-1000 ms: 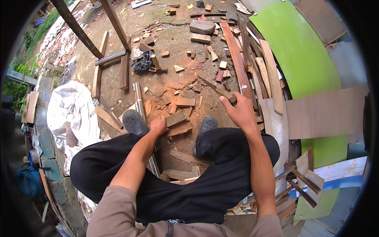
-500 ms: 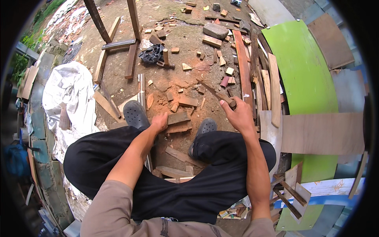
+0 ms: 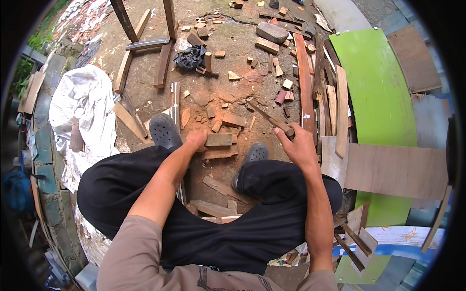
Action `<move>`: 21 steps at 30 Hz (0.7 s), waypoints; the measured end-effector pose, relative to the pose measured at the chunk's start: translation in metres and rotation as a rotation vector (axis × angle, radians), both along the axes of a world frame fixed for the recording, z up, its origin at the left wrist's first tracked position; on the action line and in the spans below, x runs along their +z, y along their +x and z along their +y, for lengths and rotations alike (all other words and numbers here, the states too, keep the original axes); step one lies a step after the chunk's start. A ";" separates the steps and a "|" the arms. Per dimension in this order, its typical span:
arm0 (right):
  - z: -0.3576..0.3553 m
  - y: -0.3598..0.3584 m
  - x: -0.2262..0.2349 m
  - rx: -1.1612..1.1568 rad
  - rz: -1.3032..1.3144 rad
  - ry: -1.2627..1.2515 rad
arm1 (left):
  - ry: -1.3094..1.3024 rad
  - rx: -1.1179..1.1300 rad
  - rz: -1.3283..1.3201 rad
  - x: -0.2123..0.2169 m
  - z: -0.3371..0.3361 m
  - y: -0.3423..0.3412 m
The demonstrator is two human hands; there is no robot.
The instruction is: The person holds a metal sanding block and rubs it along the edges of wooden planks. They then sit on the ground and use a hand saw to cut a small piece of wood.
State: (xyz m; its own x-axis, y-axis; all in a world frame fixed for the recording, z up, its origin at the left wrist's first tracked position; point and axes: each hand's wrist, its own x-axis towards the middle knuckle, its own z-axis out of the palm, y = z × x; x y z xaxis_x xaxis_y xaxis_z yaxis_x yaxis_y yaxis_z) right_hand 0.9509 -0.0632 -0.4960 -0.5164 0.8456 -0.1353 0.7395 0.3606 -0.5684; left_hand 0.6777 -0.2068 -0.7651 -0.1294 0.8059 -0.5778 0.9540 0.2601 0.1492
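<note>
My left hand (image 3: 196, 140) is closed on the left end of a short wood block (image 3: 218, 140). That block lies on or against another rough wood piece (image 3: 219, 153) on the ground between my feet. In my right hand (image 3: 297, 145) is a long-bladed knife (image 3: 266, 115), gripped by its wooden handle. Its narrow, dark brown blade points up and to the left, apart from the block. Just beyond the block lies another wood offcut (image 3: 234, 120), with reddish sawdust around it.
A hammer (image 3: 208, 65) stands handle up beside a black plastic bag (image 3: 190, 57). Offcuts are scattered ahead, near a stone (image 3: 272, 33). Long boards (image 3: 304, 82) and a green panel (image 3: 374, 87) lie to the right. White cloth (image 3: 82, 109) lies left; a wooden frame (image 3: 162, 65) stands ahead.
The view has shifted slightly. My right hand still holds the knife up, with its blade turned slightly. My left hand stays on the block, which now lies more level.
</note>
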 end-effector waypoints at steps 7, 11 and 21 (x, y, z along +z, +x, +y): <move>0.001 -0.013 0.012 0.010 0.044 0.001 | -0.043 -0.045 -0.039 -0.012 0.002 -0.012; 0.000 -0.015 0.013 0.020 0.076 -0.004 | -0.033 -0.016 -0.021 -0.012 0.000 -0.009; -0.012 0.007 -0.020 -0.090 0.044 -0.138 | 0.064 0.124 0.005 -0.019 -0.014 0.005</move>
